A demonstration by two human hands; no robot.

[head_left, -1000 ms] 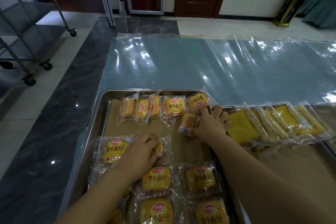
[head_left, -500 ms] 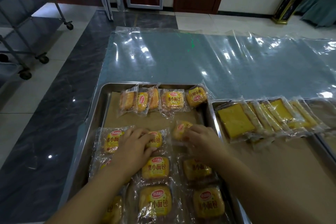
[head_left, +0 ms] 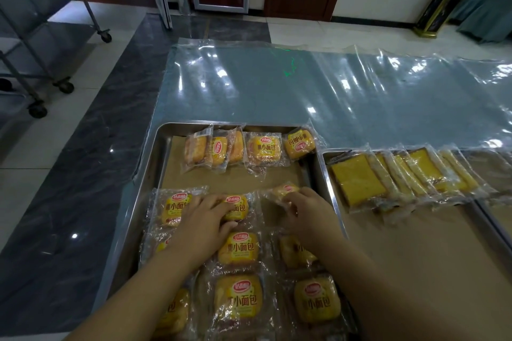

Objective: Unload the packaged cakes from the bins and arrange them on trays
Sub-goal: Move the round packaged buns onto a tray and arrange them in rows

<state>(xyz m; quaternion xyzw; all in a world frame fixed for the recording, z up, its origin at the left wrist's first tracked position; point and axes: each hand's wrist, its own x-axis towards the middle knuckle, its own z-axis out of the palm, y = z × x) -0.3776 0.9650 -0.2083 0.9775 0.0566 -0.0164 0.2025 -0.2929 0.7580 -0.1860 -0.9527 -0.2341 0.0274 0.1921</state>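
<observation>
Your left hand (head_left: 205, 225) lies with its fingers flat on a clear-wrapped yellow bun packet (head_left: 238, 207) in the paper-lined steel tray (head_left: 153, 158). Just to its right, your right hand (head_left: 309, 214) pinches a second wrapped yellow bun (head_left: 285, 190) at its fingertips. Further right of that hand, overlapping flat yellow cake slices (head_left: 357, 180) lie in a neighbouring steel tray (head_left: 326, 183).

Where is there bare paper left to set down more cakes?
The strip of left tray beyond the left hand and right hand, up to the back row; the right tray, near half. Crowded: left tray's near end.
</observation>
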